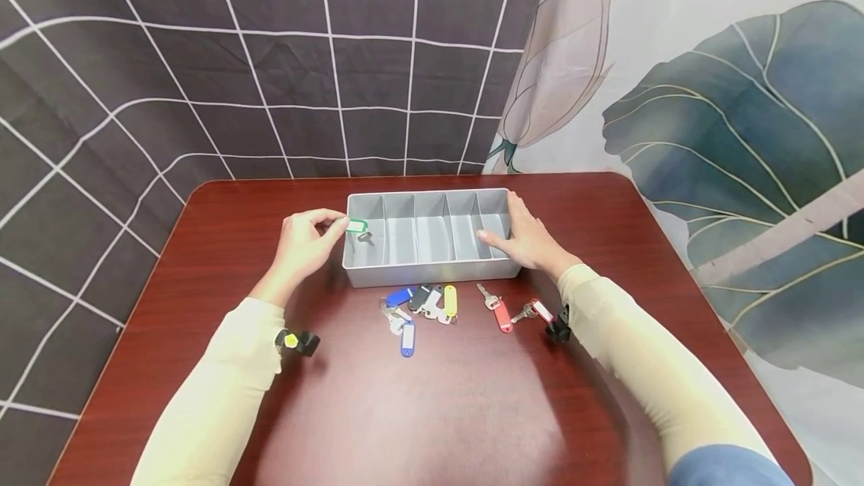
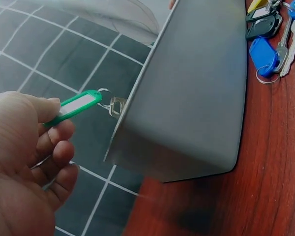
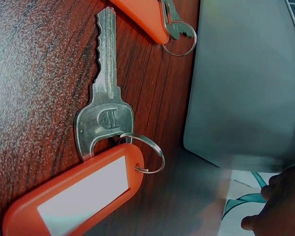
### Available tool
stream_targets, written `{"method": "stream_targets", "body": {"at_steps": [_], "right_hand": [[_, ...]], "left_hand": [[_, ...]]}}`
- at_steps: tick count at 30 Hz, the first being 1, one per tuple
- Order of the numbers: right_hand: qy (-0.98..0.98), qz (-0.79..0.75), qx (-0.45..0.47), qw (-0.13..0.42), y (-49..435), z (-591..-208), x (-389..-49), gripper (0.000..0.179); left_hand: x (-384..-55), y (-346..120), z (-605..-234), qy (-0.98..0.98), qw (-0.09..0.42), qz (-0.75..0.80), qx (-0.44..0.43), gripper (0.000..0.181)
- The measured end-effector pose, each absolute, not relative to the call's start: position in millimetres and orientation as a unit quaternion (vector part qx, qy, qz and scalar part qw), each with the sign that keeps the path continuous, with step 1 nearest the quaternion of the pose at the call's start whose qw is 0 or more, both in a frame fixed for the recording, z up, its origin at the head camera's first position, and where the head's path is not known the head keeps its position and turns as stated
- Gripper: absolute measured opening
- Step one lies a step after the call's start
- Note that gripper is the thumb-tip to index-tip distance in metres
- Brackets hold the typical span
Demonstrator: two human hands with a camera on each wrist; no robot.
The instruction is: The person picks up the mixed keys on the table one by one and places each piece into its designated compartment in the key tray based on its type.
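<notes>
My left hand (image 1: pixel 307 240) pinches a green key tag (image 2: pixel 78 106) between thumb and forefinger. From its ring hangs a key (image 1: pixel 366 238), over the leftmost compartment of a grey divided tray (image 1: pixel 432 274). In the left wrist view the key is partly hidden behind the tray's rim. My right hand (image 1: pixel 533 238) rests at the tray's right end, its thumb over the rightmost compartment and its fingers along the outer side. In the right wrist view only part of that hand shows, at the lower right corner.
In front of the tray lie keys with blue (image 1: pixel 408 339), black (image 1: pixel 419 298) and yellow (image 1: pixel 450 300) tags. Farther right are two keys with red tags (image 1: pixel 502 316). All rest on a reddish-brown table (image 1: pixel 418 411). A dark gridded curtain (image 1: pixel 270 66) hangs behind.
</notes>
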State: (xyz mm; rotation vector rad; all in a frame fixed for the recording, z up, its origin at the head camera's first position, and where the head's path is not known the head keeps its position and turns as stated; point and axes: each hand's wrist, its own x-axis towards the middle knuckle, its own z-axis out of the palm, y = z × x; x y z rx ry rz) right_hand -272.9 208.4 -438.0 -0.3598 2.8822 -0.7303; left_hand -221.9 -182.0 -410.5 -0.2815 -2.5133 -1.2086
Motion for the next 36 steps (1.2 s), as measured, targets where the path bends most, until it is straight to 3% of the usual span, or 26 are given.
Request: {"method": "stream_targets", "body": {"at_steps": [15,23,36], "right_hand": [[0.96,-0.239,-0.12,0.075,210,-442,-270,0.114],[0.96,-0.244,-0.119,0.069,215,-441,-268,0.113],[0.959,-0.244,-0.125,0.071,209,-437,-271,0.112]], "left_hand": [[-241,-172,-412,-0.911,0.13,-0.369,-0.134,0.013],[-253,-157,-407,-0.924,0.078,-0.343,-0.147,0.018],[-258,-157,-411,-0.938,0.055,-0.311,-0.139,0.018]]}}
